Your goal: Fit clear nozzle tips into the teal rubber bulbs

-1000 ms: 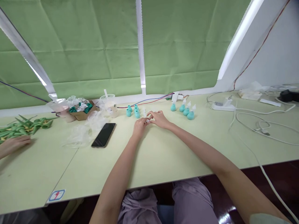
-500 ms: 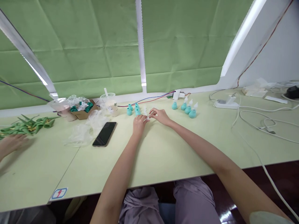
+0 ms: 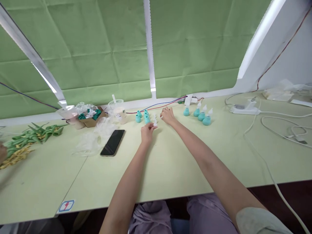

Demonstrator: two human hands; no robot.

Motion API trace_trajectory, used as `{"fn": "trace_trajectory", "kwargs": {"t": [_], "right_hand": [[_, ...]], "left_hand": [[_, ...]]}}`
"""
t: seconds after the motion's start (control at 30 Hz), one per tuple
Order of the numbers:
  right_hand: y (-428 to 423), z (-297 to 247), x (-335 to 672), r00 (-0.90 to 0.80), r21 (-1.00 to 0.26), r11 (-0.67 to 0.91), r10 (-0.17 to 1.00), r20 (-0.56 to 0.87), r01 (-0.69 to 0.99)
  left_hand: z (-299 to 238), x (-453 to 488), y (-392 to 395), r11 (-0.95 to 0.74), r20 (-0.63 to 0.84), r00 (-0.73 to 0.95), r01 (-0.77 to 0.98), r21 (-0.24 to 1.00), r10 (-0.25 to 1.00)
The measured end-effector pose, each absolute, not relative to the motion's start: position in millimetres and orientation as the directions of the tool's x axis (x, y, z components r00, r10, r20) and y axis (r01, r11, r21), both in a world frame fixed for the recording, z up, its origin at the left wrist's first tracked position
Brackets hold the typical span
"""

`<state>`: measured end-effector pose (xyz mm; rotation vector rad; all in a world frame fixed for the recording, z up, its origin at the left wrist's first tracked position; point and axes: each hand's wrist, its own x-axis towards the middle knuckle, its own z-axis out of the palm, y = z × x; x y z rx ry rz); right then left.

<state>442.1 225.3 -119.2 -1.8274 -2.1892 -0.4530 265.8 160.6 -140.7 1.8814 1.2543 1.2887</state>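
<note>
My left hand (image 3: 147, 133) pinches a small white piece with a pointed tip (image 3: 155, 123), held upright just above or on the table. My right hand (image 3: 167, 115) is a little farther back and to the right, palm down, fingers bent and apart. A tiny white item shows by its thumb, too small to name. Between the hands stand a few more small white pieces (image 3: 155, 116). Left of them is a group of several turquoise round-bellied bulbs (image 3: 147, 119) with open necks. On the right, several turquoise bulbs (image 3: 206, 121) carry white pointed tips.
A black phone (image 3: 112, 143) lies to the left, beside crumpled clear plastic (image 3: 90, 141). Behind are a drink cup (image 3: 120, 113), a cardboard box (image 3: 92, 122) and another cup. A power strip (image 3: 245, 110) with cables lies right. Green artificial stems and another person's hand are far left.
My right hand has parted from my left, moving back and right, and its fingers have opened from a pinch. The left hand still holds a white piece. The view has shifted slightly.
</note>
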Motion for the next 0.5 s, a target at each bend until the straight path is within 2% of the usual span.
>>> {"fn": "trace_trajectory", "kwargs": {"t": [0.5], "right_hand": [[235.0, -124.1, 441.6, -0.241, 0.078, 0.229, 0.891, 0.385, 0.970]], "left_hand": [[-146.0, 266.3, 163.7, -0.458, 0.426, 0.179, 0.460, 0.761, 0.887]]}}
